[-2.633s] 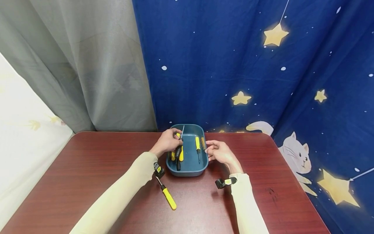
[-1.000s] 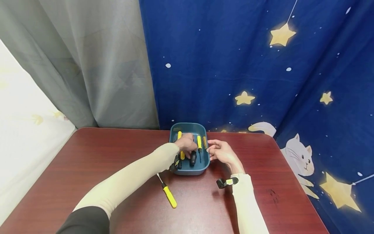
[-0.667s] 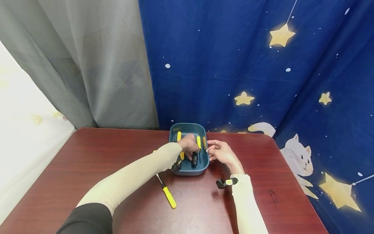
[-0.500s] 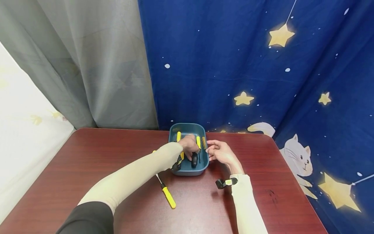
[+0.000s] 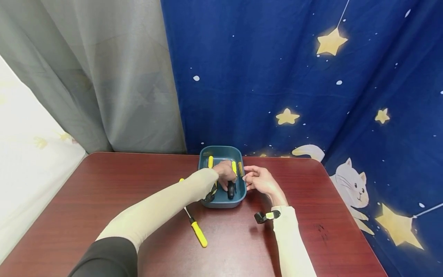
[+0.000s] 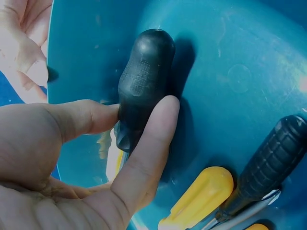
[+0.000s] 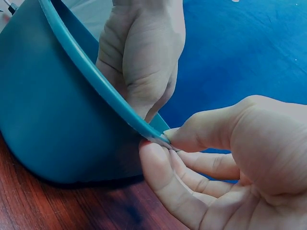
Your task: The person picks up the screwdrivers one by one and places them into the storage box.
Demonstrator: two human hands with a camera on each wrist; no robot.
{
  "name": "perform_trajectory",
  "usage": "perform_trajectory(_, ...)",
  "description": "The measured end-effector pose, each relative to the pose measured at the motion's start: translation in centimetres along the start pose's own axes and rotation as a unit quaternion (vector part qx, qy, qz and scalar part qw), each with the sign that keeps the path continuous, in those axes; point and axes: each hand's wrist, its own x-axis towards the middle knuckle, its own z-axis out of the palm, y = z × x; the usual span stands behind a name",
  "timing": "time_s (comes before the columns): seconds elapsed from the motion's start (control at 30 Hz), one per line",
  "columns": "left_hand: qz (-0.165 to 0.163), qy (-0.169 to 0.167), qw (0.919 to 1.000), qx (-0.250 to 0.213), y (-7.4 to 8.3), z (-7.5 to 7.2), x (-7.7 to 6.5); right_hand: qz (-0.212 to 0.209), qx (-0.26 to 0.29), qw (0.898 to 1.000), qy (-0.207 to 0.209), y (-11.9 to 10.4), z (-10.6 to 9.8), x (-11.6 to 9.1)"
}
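My left hand [image 5: 226, 172] reaches down into a blue-green plastic bin [image 5: 221, 205]. In the left wrist view its thumb and index finger pinch a screwdriver [image 6: 146, 72] by the neck of its smooth black handle; the hand hides most of the shaft. To the right, my right hand [image 5: 261, 179] pinches the bin's side rim between thumb and fingers, as the right wrist view shows. Inside the bin, a yellow-handled screwdriver [image 5: 234, 167] lies just right of the left hand. A yellow handle [image 6: 204, 194] and a ribbed black handle [image 6: 276, 158] lie along the opposite side.
On the red-brown table [image 5: 145, 215], a yellow-handled screwdriver [image 5: 199, 233] lies in front of the bin. A small yellow tip [image 5: 181, 179] shows behind the left sleeve. Blue star-patterned and grey curtains hang behind the table's back edge.
My left hand has carried the black screwdriver from above the bin's left side to its right part and lowered it inside. The right hand has stayed at the rim.
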Motion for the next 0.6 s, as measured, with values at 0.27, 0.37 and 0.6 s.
perform_trajectory(0.27,-0.004,0.012,0.9999,-0.006,0.24,0.44,-0.06,-0.002,-0.001,1.0,-0.002,0.26,-0.05,0.2)
perform_trajectory(0.37,-0.005,0.011,0.9999,-0.006,0.2,0.46,-0.02,-0.002,-0.001,1.0,-0.001,0.27,-0.02,0.18)
perform_trajectory(0.6,-0.007,0.008,0.9999,-0.013,0.03,0.47,0.19,0.001,-0.003,1.0,0.0,0.09,0.07,-0.02)
